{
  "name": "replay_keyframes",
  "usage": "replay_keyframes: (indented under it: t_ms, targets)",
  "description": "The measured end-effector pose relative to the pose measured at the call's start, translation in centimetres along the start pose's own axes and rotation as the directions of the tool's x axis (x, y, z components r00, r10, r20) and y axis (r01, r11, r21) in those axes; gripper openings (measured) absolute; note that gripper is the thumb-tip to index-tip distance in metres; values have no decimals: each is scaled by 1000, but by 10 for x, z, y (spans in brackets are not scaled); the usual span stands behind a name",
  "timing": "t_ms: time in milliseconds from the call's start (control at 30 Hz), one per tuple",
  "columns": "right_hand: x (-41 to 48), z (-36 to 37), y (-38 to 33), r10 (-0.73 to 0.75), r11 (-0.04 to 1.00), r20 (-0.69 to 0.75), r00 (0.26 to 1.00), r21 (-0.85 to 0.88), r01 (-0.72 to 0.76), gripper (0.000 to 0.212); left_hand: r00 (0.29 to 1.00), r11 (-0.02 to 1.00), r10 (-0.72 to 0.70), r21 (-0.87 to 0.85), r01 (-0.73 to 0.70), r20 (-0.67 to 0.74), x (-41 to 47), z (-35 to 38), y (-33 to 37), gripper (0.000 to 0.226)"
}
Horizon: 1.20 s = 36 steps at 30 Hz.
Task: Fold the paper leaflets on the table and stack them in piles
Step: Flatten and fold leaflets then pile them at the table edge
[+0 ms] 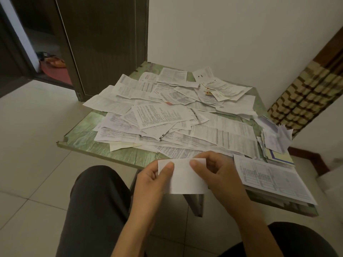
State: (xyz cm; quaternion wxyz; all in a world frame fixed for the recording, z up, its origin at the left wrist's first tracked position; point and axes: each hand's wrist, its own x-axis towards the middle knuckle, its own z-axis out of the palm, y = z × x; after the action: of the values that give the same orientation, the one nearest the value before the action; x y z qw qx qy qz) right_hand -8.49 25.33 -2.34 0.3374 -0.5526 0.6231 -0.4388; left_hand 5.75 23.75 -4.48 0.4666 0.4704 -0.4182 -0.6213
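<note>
Two hands share one folded leaflet (185, 180), which spans the gap between them. The left hand (151, 179) takes its left edge and the right hand (221, 173) takes its upper right corner. The leaflet's long axis runs side to side from one hand to the other, its top edge is about level, and its blank white face is turned up toward the camera.

Each hand pinches the paper. The left thumb (169, 166) lies flat on the front near the top left corner, and the right thumb (194, 162) presses the front just below the top edge. The other fingers of both hands curl behind the sheet, so both grips are closed on it.

Just beyond the grip lies a heap of loose leaflets (161, 115), spread unfolded and overlapping across the green table (83, 134). To the right of the right hand lies a large printed sheet (274, 180). Beyond that sheet stands a small pile of folded leaflets (272, 143).
</note>
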Motion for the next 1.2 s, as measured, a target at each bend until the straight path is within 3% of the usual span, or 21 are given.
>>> replay_keyframes:
  t_ms: [300, 433, 500, 633, 767, 1200]
  targets:
    - [-5, -42, 9, 6, 996, -273, 962, -79, -29, 10, 994, 998, 27, -63, -20, 104, 5, 30, 1, 21]
    - [-10, -108, 22, 14, 991, -557, 830, -101, -85, 5, 974, 987, -46, -140, 78, 221, 4, 64, -2, 21]
    - [-7, -132, 34, 18, 973, -627, 779, -167, -157, 9, 972, 988, -40, -133, 73, 233, 6, 72, -5, 21]
    - [0, -154, 67, 80, 862, -622, 779, -349, -367, 20, 955, 998, -23, -56, 41, 296, 2, 93, -11, 21]
    - [-1, -153, 84, 78, 760, -639, 765, -459, -461, 20, 949, 1000, -6, -17, 12, 314, -1, 99, -15, 22]
    - [6, -152, 65, -71, 801, -609, 790, -506, -319, 15, 962, 998, 47, -53, -35, 268, 13, 83, -10, 22]
